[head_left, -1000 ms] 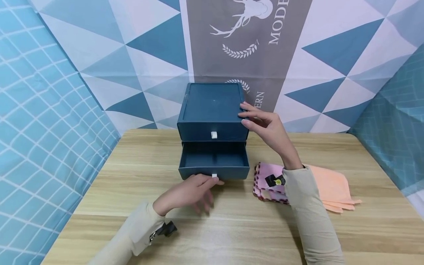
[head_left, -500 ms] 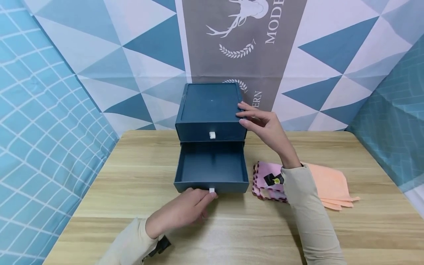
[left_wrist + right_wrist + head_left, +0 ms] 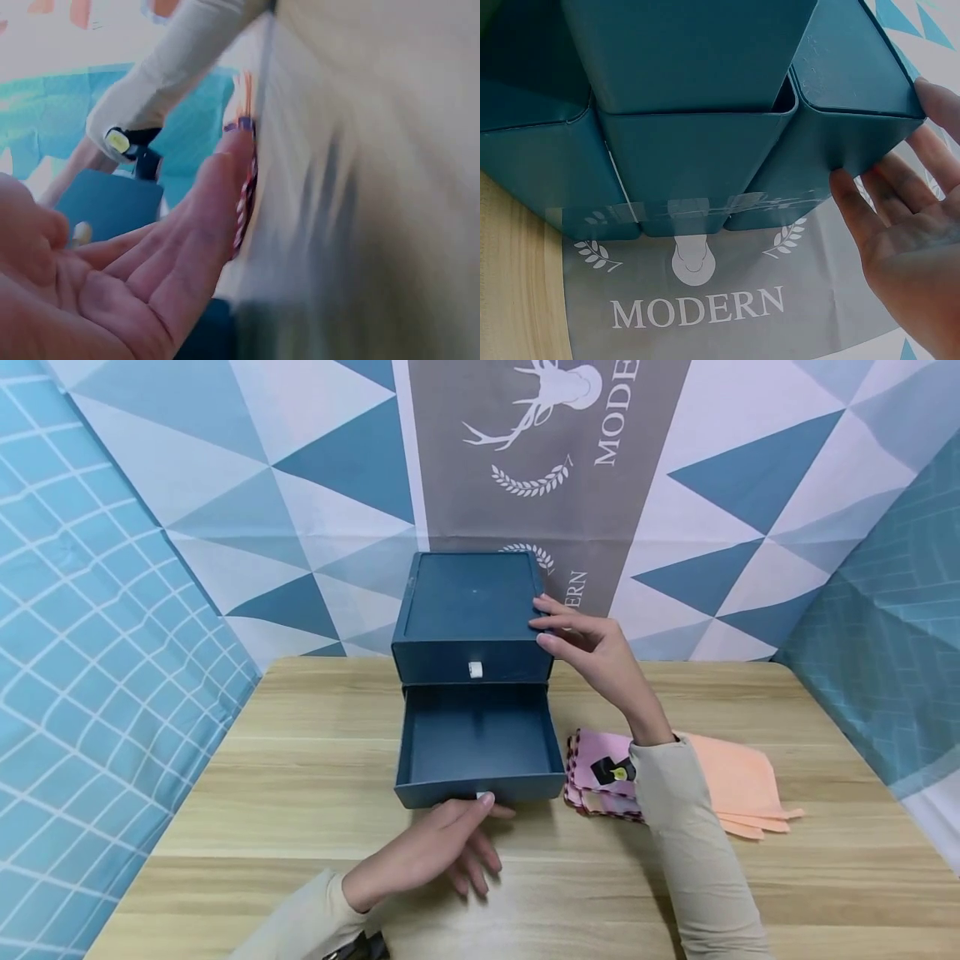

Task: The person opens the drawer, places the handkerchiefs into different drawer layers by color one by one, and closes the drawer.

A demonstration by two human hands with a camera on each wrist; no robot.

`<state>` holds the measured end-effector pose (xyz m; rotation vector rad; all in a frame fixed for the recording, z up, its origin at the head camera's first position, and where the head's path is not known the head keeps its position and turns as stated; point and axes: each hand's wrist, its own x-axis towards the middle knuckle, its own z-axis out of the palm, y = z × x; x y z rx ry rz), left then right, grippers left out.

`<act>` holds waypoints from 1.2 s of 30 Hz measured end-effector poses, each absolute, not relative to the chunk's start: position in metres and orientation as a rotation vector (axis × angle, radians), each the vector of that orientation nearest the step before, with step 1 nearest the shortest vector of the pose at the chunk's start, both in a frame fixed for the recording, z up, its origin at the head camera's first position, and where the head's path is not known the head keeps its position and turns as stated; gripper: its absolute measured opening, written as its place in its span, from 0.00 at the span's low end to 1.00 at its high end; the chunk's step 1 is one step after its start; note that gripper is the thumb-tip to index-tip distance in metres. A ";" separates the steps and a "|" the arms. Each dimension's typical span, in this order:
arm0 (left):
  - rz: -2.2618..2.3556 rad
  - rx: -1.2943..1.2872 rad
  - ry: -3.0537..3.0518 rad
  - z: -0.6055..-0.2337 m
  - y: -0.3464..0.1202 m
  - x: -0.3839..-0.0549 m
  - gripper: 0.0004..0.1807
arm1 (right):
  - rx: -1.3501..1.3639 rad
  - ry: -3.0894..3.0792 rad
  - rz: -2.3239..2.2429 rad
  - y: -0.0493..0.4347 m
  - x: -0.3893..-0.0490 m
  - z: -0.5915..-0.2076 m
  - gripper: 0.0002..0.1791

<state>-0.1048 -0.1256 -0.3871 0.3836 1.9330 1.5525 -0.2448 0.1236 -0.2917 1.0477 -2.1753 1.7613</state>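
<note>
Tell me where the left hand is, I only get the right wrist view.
Observer: In the head view, the left hand is at the front of the pulled-out drawer, by its white tab.
Operator: Curled or straight?
Observer: The left wrist view shows its fingers extended, not curled.
Operator: Anything lying beside the drawer?
Observer: Yes, pink cloths and peach cloths on its right, partly hidden by the right sleeve.

"MODERN" (image 3: pixel 698 307) — in white capitals — on the grey wall panel (image 3: pixel 840 300).
</note>
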 end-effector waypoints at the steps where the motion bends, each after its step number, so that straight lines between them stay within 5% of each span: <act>1: 1.592 0.372 1.857 -0.388 -0.125 -0.105 0.36 | 1.049 -2.175 1.760 0.123 -0.245 -0.292 0.16; 36: 1.745 0.339 1.472 -0.393 -0.120 -0.104 0.33 | 1.065 -2.184 1.753 0.129 -0.254 -0.299 0.16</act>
